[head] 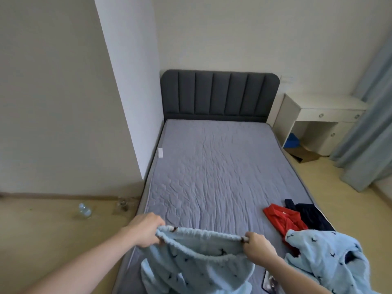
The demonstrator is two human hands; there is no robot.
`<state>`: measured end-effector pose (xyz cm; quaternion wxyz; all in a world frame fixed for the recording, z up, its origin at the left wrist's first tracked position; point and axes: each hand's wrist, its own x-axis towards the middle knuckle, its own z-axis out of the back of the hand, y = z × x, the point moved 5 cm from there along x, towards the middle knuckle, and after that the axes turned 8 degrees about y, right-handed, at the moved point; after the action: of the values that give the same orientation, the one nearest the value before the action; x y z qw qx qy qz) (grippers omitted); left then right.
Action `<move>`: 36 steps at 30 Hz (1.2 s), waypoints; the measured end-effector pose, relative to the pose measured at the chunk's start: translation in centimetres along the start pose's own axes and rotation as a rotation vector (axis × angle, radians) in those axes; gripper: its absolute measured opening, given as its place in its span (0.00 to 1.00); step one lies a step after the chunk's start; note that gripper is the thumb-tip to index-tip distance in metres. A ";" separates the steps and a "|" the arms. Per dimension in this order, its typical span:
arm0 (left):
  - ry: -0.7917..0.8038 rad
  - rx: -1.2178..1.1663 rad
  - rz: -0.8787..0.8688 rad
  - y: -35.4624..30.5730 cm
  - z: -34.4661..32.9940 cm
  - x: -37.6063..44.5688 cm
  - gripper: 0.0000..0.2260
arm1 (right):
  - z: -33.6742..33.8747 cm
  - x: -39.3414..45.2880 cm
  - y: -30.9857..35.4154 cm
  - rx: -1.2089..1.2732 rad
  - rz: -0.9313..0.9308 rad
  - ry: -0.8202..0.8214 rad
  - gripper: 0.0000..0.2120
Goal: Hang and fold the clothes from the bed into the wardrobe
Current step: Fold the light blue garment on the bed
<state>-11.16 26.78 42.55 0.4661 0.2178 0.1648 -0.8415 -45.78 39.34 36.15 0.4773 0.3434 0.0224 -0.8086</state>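
Pale blue trousers (197, 264) held up over the foot of the bed (212, 166). Waistband stretched left to right, roughly level; legs hang down toward the viewer, long axis vertical. Left hand (146, 231) grips the left waistband end, fingers curled round it. Right hand (257, 245) pinches the right end. Matching blue top (324, 255) lies crumpled at right on the bed, touching a red garment (284, 219) and a navy garment (311, 215) beside it.
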 end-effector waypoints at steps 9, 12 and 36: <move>-0.180 -0.230 0.272 5.0 5.6 8.0 0.04 | 13.2 7.4 5.0 0.403 0.001 -0.071 0.17; -0.384 -0.357 0.271 5.8 15.6 10.8 0.05 | 22.7 9.4 9.3 0.536 0.077 -0.263 0.12; -1.021 -0.261 -0.189 2.6 33.1 3.1 0.15 | 37.8 0.4 14.4 0.376 0.641 -0.841 0.13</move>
<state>-17.39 7.35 68.93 0.4324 -0.2948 0.0393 -0.8513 -54.77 17.39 68.98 0.5974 0.0602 -0.4200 -0.6805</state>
